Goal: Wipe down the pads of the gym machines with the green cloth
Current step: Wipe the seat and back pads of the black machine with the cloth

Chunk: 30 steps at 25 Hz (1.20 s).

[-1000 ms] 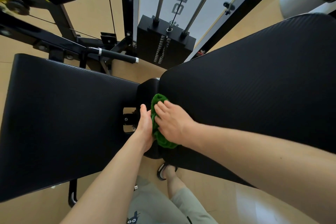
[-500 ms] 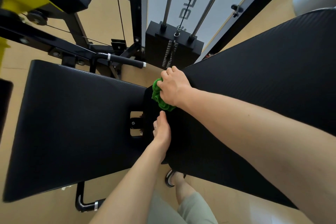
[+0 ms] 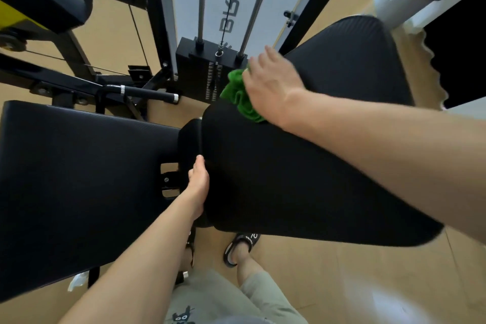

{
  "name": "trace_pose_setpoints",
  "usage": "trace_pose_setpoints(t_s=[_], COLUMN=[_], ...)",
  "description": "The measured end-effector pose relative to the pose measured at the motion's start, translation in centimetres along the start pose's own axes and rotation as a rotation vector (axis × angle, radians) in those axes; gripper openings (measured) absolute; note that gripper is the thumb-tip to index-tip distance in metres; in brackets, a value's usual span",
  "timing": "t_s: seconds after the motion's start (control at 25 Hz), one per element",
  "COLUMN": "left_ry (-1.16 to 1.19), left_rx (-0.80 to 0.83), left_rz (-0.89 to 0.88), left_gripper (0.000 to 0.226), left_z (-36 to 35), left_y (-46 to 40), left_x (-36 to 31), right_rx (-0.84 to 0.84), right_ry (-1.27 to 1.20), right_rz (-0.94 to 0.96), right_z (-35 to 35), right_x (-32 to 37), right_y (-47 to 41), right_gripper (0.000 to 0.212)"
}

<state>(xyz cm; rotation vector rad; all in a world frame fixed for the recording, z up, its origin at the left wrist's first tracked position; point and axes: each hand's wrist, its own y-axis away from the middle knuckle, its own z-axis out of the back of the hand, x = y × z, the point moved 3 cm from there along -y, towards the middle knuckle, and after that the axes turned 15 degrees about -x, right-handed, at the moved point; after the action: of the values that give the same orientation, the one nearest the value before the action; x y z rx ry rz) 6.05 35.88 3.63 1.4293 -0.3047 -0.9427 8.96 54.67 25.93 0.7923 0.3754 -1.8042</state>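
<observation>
**At the pad's far edge: cloth under my right hand**

In the upper middle of the frame, I am pressing the cloth onto the back pad with my right hand, fingers spread flat over it rather than pinching. The cloth is bunching out toward the left from under the palm. The pad's long axis is running from lower left to upper right, so most unwiped surface is lying down-frame of the cloth, toward my body. My left hand is resting along the pad's left edge, by the seat pad; its fingers are hidden, so I cannot tell its grip. Motion blur is softening my right fingertips.
</observation>
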Motion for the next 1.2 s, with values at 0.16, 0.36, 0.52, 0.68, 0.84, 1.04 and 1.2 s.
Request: trace_pose_setpoints(t_s=[0.16, 0.36, 0.52, 0.68, 0.84, 1.04, 1.2], left_ry=[-0.054, 0.001, 0.051, 0.087, 0.104, 0.139, 0.103], left_rx=[0.016, 0.034, 0.059, 0.077, 0.090, 0.128, 0.001], left_rz=[-0.035, 0.010, -0.002, -0.001, -0.029, -0.114, -0.197], left_gripper=[0.088, 0.076, 0.067, 0.067, 0.066, 0.066, 0.046], left_z=[0.1, 0.6, 1.0, 1.0, 1.2, 2.3, 4.3], left_y=[0.7, 1.1, 0.9, 0.7, -0.2, -0.8, -1.0], left_x=[-0.3, -0.8, -1.0, -1.0, -0.4, 0.1, 1.8], right_rx=[0.008, 0.103, 0.092, 0.109, 0.112, 0.107, 0.154], right_ry=[0.118, -0.058, -0.229, -0.263, -0.230, -0.235, -0.270], right_rz=[-0.093, -0.183, -0.136, -0.021, 0.061, 0.258, 0.281], right_z=[2.1, 0.3, -2.5, -4.9, -5.9, -5.1, -3.2], right_x=[-4.3, -1.7, 2.3, 8.1, 11.9, 17.3, 22.0], right_y=[2.8, 0.9, -3.6, -6.1, -7.5, -4.9, 1.5], right_gripper=[0.053, 0.049, 0.036, 0.035, 0.039, 0.048, 0.054])
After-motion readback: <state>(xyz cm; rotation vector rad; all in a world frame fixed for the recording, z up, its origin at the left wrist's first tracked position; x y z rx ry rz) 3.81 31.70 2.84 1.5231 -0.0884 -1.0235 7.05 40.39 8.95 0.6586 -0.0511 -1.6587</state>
